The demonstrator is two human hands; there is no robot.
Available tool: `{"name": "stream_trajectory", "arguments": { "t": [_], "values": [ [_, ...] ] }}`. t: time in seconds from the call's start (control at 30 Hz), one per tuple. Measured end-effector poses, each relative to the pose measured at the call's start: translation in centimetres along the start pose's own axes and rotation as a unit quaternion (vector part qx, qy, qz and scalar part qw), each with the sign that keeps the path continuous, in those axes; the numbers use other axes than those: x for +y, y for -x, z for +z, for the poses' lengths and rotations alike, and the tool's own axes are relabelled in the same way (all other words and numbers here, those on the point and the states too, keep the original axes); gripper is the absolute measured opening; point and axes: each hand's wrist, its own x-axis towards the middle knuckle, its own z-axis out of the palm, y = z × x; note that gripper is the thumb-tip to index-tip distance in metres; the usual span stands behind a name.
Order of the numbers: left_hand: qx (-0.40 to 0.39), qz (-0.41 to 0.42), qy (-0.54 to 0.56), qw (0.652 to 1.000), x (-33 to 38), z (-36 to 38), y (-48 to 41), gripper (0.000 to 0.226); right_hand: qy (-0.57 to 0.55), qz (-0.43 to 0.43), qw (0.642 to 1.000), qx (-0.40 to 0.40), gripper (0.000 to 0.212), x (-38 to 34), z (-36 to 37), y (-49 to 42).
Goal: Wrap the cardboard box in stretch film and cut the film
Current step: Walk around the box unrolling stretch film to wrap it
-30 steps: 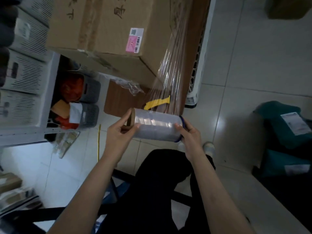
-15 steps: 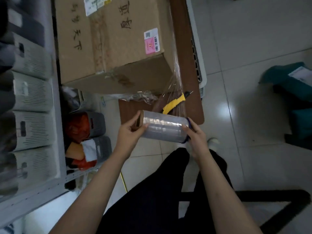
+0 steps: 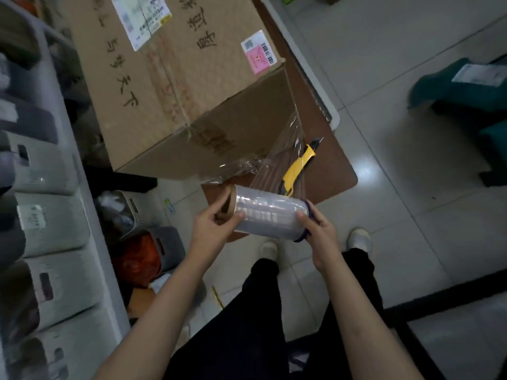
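Observation:
A large cardboard box (image 3: 178, 86) with labels and handwritten characters stands on a brown table (image 3: 332, 171). I hold a roll of clear stretch film (image 3: 270, 216) level, just in front of the box's near corner. My left hand (image 3: 214, 223) grips its cardboard core end; my right hand (image 3: 319, 231) grips the blue-rimmed end. A taut sheet of film (image 3: 285, 157) runs from the roll up to the box's right near edge. A yellow utility knife (image 3: 297, 165) lies on the table, partly under the film.
Grey storage bins (image 3: 49, 223) fill a shelf along the left, with baskets (image 3: 153, 250) on the floor beside it. Green wrapped parcels (image 3: 461, 86) sit on the tiled floor at the right. My legs and shoes (image 3: 359, 238) are below the roll.
The view has swung so that more of the box's top shows. The roll stays in both hands, now closer to the box's near corner, with a shorter stretch of film.

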Motion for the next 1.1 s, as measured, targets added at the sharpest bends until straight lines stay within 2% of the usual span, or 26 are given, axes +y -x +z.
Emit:
{"name": "stream_trajectory", "arguments": {
  "t": [0.3,0.6,0.77,0.93,1.1],
  "values": [
    [-0.086,0.083,-0.081,0.99,-2.1,-9.1,-2.8,0.058,-0.115,-0.042,0.991,0.05,0.049,8.8,7.2,1.6],
    [-0.099,0.091,-0.132,0.982,-3.8,-13.3,-3.8,0.057,-0.17,-0.06,0.981,0.072,0.048,13.4,10.9,2.6],
    [-0.138,0.1,-0.149,0.974,-4.0,-16.4,-6.3,0.055,-0.191,-0.073,0.974,0.098,0.052,15.6,14.3,2.4],
    [-0.226,0.128,-0.198,0.945,-3.3,-20.7,-10.5,0.055,-0.258,-0.092,0.952,0.133,0.052,18.3,20.0,1.8],
    [-0.232,0.168,-0.268,0.92,-1.7,-24.0,-13.7,0.056,-0.329,-0.11,0.927,0.143,0.052,20.4,25.9,2.0]
  ]
}}
